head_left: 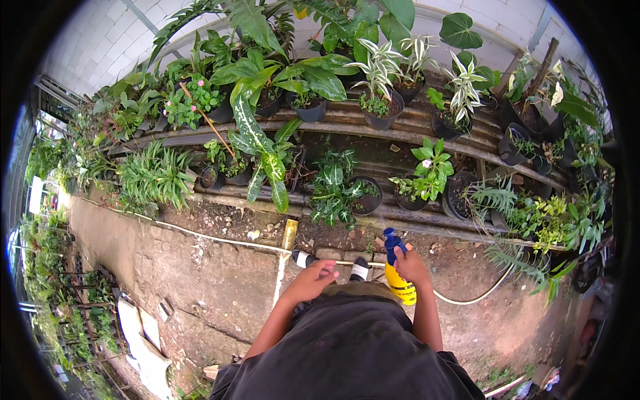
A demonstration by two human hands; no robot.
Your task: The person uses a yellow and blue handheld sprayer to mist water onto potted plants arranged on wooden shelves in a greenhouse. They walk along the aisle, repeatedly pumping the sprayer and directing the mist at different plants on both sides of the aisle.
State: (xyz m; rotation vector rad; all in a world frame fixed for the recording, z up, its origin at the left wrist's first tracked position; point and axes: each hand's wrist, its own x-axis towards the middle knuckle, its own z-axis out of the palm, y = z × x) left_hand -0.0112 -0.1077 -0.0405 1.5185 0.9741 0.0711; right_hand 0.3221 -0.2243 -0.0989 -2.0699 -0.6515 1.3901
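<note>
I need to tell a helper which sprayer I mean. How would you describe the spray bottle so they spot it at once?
Start at the tiered shelves of potted plants, then drop to the dirt ground in front, where a white hose runs. Just above that hose, the person's right hand grips the spray bottle. It is the only bright yellow thing with a blue pump top among the green leaves and black pots.

spray bottle (400,283) base hidden, nozzle unclear

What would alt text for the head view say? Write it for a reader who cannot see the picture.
Seen from above, a person's right hand holds a yellow spray bottle with a blue nozzle toward shelves of potted plants, while the left hand hangs empty at the waist. A white hose runs along the dirt ground.
</note>
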